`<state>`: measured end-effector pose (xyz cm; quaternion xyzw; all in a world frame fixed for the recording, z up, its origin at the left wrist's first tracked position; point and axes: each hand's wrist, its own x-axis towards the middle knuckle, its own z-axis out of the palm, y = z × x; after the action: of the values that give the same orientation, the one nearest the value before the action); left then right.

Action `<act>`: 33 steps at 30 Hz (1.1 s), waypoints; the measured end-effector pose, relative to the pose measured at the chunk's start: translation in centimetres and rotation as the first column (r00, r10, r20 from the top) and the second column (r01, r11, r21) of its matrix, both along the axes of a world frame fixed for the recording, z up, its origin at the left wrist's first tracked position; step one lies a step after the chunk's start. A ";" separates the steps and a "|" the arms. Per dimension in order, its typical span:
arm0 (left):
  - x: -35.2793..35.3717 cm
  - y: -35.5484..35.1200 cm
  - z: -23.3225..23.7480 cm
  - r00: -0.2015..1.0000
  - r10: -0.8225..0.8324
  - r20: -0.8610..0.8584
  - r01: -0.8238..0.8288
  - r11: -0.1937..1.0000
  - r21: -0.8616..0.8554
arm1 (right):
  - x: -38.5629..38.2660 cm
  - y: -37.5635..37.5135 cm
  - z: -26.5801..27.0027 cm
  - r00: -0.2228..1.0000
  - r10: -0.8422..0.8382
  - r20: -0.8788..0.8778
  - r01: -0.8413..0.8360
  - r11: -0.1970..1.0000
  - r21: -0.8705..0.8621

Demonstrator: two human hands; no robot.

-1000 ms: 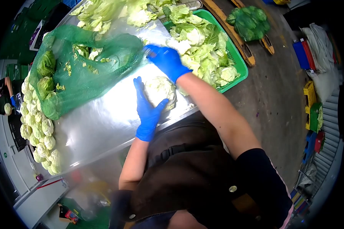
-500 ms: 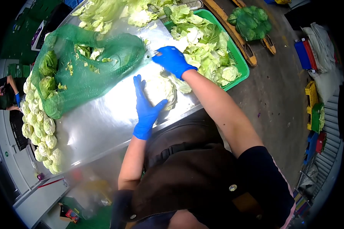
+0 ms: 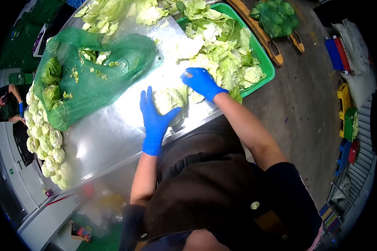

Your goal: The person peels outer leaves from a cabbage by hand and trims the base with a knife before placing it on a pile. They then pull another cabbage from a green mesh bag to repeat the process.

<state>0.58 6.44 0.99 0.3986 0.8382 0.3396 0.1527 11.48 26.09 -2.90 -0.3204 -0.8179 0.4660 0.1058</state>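
Observation:
A pale green cabbage point(image 3: 170, 99) lies on the metal table top near its front edge. My left hand point(image 3: 156, 117), in a blue glove, cups its left side, thumb and fingers spread around it. Just right of the cabbage, my right hand point(image 3: 202, 82), also gloved in blue, is closed. A small brownish spot shows at its fingers; what it holds I cannot make out. Loose cabbage leaves point(image 3: 192, 48) lie beyond this hand, beside a green crate point(image 3: 262, 79) heaped with leaves.
A green net bag point(image 3: 109, 79) with some cabbages lies across the metal table point(image 3: 100, 146). Trimmed cabbages point(image 3: 46, 140) are piled along its left end. More leaves point(image 3: 107, 12) lie at the far side. A filled net bag point(image 3: 276, 19) stands on the right. Another person point(image 3: 10, 100) is at far left.
My right hand has moved down and to the right, nearer my body. My left hand and the cabbage have shifted slightly left. More loose leaves show beside the crate.

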 end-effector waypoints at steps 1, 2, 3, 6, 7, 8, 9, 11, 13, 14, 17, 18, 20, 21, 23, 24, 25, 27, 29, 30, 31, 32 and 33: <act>-0.5 -0.3 -0.4 0.998 -0.006 0.066 0.003 0.999 0.043 | 0.3 0.1 0.5 0.993 -0.067 0.095 0.083 0.981 -0.174; -1.0 -0.5 -0.8 0.991 -0.011 0.132 0.000 0.996 0.085 | 0.3 -0.2 0.3 1.000 -0.011 -0.005 0.010 0.975 -0.222; -1.3 -0.6 -1.2 0.980 -0.021 0.197 -0.005 0.992 0.128 | 0.4 -0.7 0.4 0.994 0.038 -0.107 -0.065 0.963 -0.262; -2.1 -0.4 -0.8 0.871 0.033 0.491 -0.116 0.983 0.140 | -0.4 -3.1 2.2 0.991 0.137 -0.003 -0.137 0.990 -0.042; -2.3 -0.4 -0.3 0.819 0.044 0.572 -0.144 0.981 0.131 | -0.7 -3.2 3.3 0.992 0.124 0.019 -0.122 0.989 -0.081; -2.2 -0.3 0.4 0.803 0.053 0.594 -0.175 0.973 0.150 | -0.9 -3.0 3.5 0.987 0.149 0.055 -0.149 0.989 -0.016; -2.6 -0.6 0.4 0.796 0.061 0.602 -0.179 0.974 0.137 | -1.2 -2.5 3.6 0.981 0.173 0.091 -0.178 0.983 0.048; -3.9 -1.4 -0.1 0.779 0.070 0.623 -0.178 0.977 0.113 | -1.1 -2.2 3.0 0.988 0.144 0.055 -0.151 0.975 0.161; -4.5 -2.1 -1.0 0.680 0.009 0.733 -0.218 0.957 0.190 | -0.8 -2.0 2.1 0.993 0.060 -0.100 -0.033 0.966 0.255; -4.7 -2.5 -1.1 0.636 0.000 0.772 -0.240 0.950 0.198 | -0.4 -1.2 2.0 0.997 0.073 0.026 -0.077 0.983 0.169; -4.2 -3.9 -1.8 0.439 -0.109 0.892 -0.330 0.904 0.273 | 0.8 0.6 0.5 1.000 -0.026 -0.001 0.026 0.982 0.185; -3.8 -4.2 -2.0 0.343 -0.163 0.925 -0.370 0.882 0.292 | 1.4 1.7 0.6 0.996 -0.073 0.042 0.062 0.972 0.226; -3.9 -6.8 -6.1 0.108 -0.082 0.991 -0.520 0.845 0.126 | 2.9 4.8 0.9 0.970 -0.192 0.151 0.143 0.946 0.290; -3.7 -6.8 -5.9 0.042 -0.068 0.997 -0.578 0.812 0.080 | 3.2 6.0 1.6 0.941 -0.262 0.215 0.188 0.931 0.314; -3.6 -6.6 -5.4 -0.087 -0.052 0.995 -0.672 0.740 -0.020 | 3.5 6.0 2.8 0.943 -0.330 0.051 0.273 0.852 0.447; -3.4 -5.8 -4.9 -0.120 -0.049 0.992 -0.685 0.727 -0.047 | 2.8 5.2 4.1 0.962 -0.268 -0.052 0.263 0.861 0.435; -3.2 -5.0 -4.3 -0.139 -0.126 0.982 -0.693 0.721 -0.006 | 1.6 3.3 6.3 0.963 -0.217 -0.161 0.256 0.924 0.285; -2.9 -3.3 -3.0 -0.173 -0.281 0.944 -0.707 0.703 0.080 | 0.0 0.2 7.9 0.947 -0.007 -0.321 0.027 0.998 0.058; -2.4 -1.9 -1.7 -0.055 -0.332 0.942 -0.671 0.711 0.211 | -1.0 -2.5 8.9 0.934 0.100 -0.342 -0.179 0.962 -0.206; -2.4 -1.7 -1.7 0.091 -0.282 0.955 -0.592 0.756 0.279 | -1.0 -2.9 9.5 0.926 0.216 -0.310 -0.265 0.956 -0.128; -2.4 -1.5 -1.6 0.241 -0.232 0.942 -0.509 0.797 0.327 | -0.9 -3.1 9.9 0.907 0.326 -0.267 -0.352 0.935 -0.052; -2.5 -1.4 -2.0 0.481 -0.132 0.867 -0.357 0.874 0.331 | -0.9 -2.8 8.8 0.911 0.337 -0.239 -0.371 0.922 -0.113; -2.6 -1.8 -2.7 0.479 -0.140 0.866 -0.355 0.872 0.337 | -0.7 -2.1 7.7 0.912 0.351 -0.212 -0.389 0.905 -0.174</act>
<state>-2.03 4.62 -1.67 0.1395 0.5567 0.6965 0.4306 10.78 23.94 4.76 -0.1260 -0.7969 0.5885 0.0522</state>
